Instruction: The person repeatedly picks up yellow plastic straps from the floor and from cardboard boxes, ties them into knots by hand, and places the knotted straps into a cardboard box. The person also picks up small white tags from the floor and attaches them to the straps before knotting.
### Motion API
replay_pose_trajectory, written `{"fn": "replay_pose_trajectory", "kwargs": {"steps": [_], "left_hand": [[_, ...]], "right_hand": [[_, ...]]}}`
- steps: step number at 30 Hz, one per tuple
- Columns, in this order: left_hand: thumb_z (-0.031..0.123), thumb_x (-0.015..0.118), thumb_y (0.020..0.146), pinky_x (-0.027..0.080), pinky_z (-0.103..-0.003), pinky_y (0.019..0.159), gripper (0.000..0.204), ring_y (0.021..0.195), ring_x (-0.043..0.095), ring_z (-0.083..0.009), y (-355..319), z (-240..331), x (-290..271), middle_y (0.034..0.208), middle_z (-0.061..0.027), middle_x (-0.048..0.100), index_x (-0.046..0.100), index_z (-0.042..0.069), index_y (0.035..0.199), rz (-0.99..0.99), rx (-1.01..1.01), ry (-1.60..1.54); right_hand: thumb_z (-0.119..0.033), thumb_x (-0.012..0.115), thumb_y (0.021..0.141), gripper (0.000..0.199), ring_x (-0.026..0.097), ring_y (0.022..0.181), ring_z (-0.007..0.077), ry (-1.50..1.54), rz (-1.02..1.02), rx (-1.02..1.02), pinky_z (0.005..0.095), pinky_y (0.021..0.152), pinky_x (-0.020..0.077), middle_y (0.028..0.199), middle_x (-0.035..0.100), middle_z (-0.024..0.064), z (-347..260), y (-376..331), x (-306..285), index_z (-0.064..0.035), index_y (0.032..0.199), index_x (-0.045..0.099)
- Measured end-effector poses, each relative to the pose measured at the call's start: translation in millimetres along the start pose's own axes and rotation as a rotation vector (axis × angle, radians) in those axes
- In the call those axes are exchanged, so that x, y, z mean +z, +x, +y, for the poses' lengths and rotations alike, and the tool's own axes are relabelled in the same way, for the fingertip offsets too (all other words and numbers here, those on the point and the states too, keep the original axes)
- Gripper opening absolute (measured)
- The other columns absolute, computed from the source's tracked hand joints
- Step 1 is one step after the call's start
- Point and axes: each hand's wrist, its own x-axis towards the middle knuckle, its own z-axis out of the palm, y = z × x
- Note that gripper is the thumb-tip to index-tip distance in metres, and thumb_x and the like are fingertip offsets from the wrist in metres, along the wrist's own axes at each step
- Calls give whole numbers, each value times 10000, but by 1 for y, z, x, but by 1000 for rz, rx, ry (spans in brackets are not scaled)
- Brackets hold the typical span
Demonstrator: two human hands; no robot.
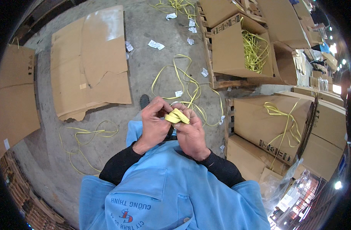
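Both hands meet in front of my chest around a folded bunch of yellow strap (177,116). My left hand (154,119) pinches its left side, fingers curled over the top. The right side is gripped by my right hand (192,132), its thumb pressed against the folds. A length of the same yellow strap (192,92) lies in loose loops on the floor just beyond my hands. Whether that length joins the bunch I hold cannot be made out. Some fingertips are hidden behind the bunch.
A cardboard box (229,57) full of tangled yellow strap stands on a pallet at the far right. Flattened cardboard (89,61) lies on the floor at left. Stacked cartons (267,119) are to my right. More strap (83,132) and paper scraps (156,45) litter the concrete.
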Motion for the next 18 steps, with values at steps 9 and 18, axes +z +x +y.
{"fn": "replay_pose_trajectory", "kwargs": {"steps": [9,18], "left_hand": [[-84,721,678,544,-375,791,157,739,583,-232,17,-14,-17,792,-68,509,592,4,693,-368,527,225],[-73,721,699,553,-385,732,187,766,624,-235,16,-24,-17,839,-84,575,555,-2,653,-289,599,68]], "right_hand": [[31,484,810,245,505,1223,276,560,30,311,412,1114,371,1311,541,121,-1,9,-24,-27,1037,556],[-65,517,924,190,499,1242,300,749,95,398,426,1141,348,1301,524,179,-14,11,-18,28,1089,536]]}}
